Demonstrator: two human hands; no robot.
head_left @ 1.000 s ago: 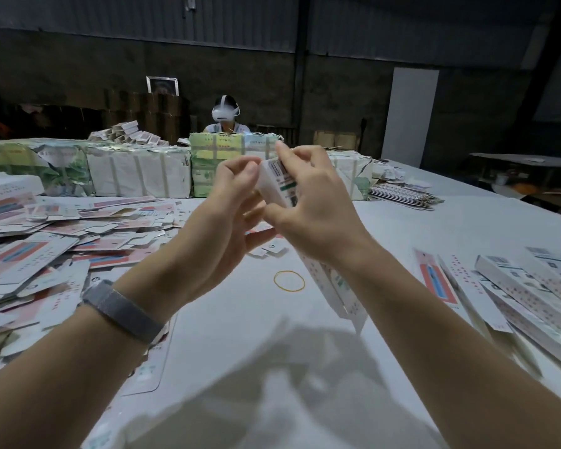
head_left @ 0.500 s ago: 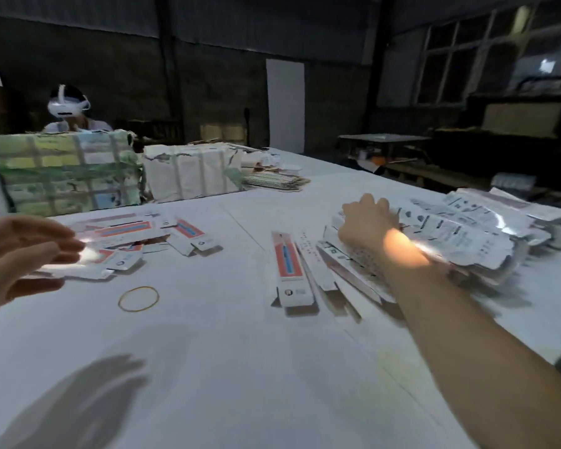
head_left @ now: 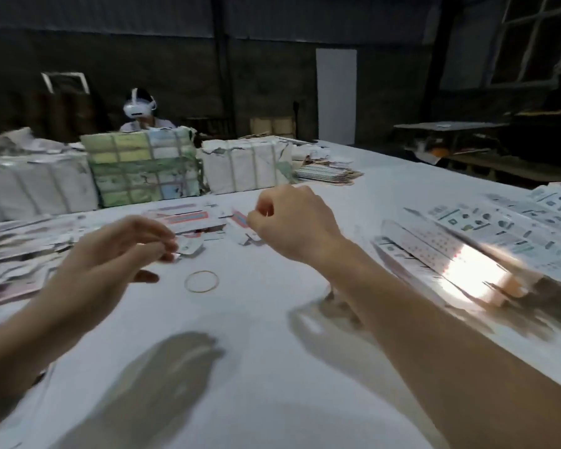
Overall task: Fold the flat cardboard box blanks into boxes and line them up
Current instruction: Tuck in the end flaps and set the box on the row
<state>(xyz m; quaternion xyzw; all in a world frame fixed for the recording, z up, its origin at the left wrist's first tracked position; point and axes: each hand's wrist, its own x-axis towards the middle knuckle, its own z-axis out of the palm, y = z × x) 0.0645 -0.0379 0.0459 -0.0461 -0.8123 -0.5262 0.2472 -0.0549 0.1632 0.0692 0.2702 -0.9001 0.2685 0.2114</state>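
Blanks [head_left: 188, 218] at frame centre look light, thin, springy: pinch edges. Left hand [head_left: 117, 251] relaxed, empty; right hand [head_left: 292, 222] curled, empty.

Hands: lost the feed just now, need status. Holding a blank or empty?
Left hand open, empty. Right hand curled, nothing visible in it. Flat blanks on the table just beyond both hands. Rubber band lies loose between them.

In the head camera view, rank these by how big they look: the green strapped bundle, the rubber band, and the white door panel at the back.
1. Green strapped bundle
2. White door panel, though it stands farther away
3. Rubber band
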